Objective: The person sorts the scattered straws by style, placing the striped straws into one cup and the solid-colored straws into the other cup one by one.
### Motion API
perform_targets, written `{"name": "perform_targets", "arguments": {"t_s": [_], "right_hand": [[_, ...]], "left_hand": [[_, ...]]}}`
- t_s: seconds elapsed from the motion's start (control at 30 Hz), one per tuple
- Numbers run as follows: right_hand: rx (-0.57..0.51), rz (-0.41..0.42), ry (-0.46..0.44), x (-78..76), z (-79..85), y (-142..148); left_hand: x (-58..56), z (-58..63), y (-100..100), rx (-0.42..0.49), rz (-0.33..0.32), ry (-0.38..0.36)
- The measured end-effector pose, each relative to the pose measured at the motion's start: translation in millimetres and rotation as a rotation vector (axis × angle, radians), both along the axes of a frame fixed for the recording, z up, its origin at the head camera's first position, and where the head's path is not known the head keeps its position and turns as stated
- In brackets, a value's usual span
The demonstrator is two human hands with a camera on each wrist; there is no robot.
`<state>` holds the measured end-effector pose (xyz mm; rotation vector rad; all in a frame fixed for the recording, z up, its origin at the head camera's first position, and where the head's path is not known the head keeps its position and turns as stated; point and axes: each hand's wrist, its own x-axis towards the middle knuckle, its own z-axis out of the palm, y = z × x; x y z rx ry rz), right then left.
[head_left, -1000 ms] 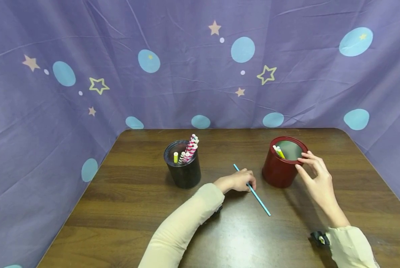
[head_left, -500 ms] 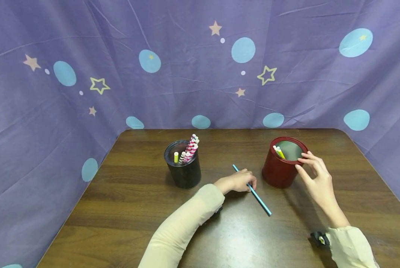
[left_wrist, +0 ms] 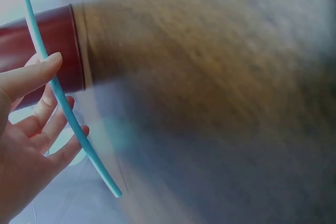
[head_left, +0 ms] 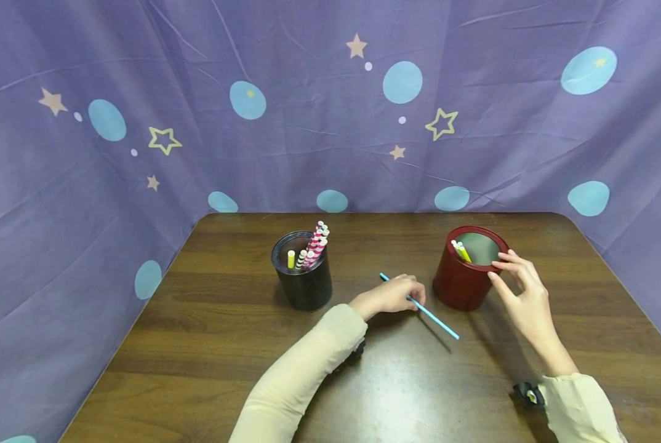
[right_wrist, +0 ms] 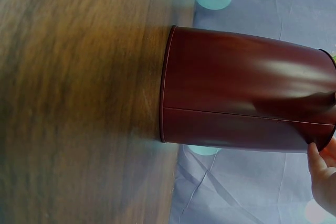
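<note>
My left hand (head_left: 394,295) pinches a light blue straw (head_left: 438,322) between thumb and fingers near its middle. The straw slants above the tabletop and casts a thin shadow below it. In the left wrist view, the straw (left_wrist: 86,145) crosses in front of the curled fingers. My right hand (head_left: 527,298) holds the red round holder (head_left: 460,286) by its right side, fingertips over the rim and thumb against the outer wall. That holder stands upright, with several yellow and white sticks (head_left: 462,251) leaning inside it. In the right wrist view the thumb (right_wrist: 319,163) touches its wall.
A black round holder (head_left: 305,289) stands on the left side of the brown wooden table (head_left: 197,344). It contains several pink-striped straws (head_left: 317,246) and a yellow one (head_left: 291,259). Behind the table hangs a purple curtain (head_left: 308,154) with stars and blue ovals.
My left hand has risen slightly with the blue straw, whose near end has come up off the table and swung to the right. The right hand and both holders have stayed put.
</note>
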<state>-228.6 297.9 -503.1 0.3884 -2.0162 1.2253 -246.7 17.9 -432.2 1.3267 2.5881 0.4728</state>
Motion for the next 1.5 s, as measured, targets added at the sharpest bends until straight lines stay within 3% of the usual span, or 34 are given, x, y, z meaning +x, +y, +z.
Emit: {"name": "perform_targets", "arguments": {"t_s": [0.67, 1.13, 1.4, 1.5], "right_hand": [[-0.006, 0.006, 0.013, 0.6, 2.8, -1.1], [-0.007, 0.001, -0.001, 1.4, 2.6, -1.1], [0.002, 0.002, -0.01, 2.6, 2.4, -1.2], [0.0, 0.008, -0.007, 2.8, 3.7, -1.8]], "left_hand": [[2.2, 19.3, -9.5, 0.338, 0.053, 0.01], [5.1, 32.0, -12.3, 0.717, 0.141, -0.151], [24.6, 70.1, -14.1, 0.936, 0.244, -0.306], [26.0, 79.3, -14.0, 1.005, 0.282, -0.299]]}}
